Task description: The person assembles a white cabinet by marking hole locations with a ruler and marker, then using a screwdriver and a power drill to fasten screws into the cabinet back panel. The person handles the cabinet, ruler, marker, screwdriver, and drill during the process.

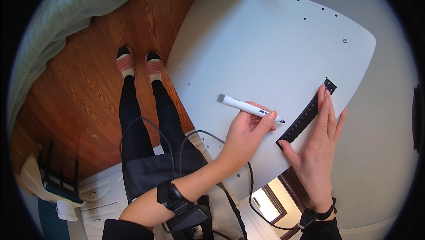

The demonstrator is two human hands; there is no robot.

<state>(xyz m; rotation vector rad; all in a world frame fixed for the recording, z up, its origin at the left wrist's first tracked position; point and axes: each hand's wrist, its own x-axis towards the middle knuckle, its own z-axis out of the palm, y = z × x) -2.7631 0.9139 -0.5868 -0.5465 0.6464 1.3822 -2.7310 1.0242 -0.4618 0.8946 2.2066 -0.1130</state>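
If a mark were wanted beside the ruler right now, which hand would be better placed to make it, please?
The left hand, I'd judge: it holds the white marker with its dark tip near the black ruler. The right hand seems occupied, its thumb and fingertips resting on the ruler.

the l. hand (pixel 245 131) hides pt. of the marker (pixel 248 107) nr its tip, the print on it is too small to read, & can't tell if the tip touches the board (pixel 265 54). the r. hand's (pixel 316 144) fingers cover a bit of the ruler's (pixel 305 117) upper end, its fine marks too tiny to make out. both sleeves (pixel 128 230) run off the lower edge, & a dark thing (pixel 417 118) at the r. rim is too cropped to id.
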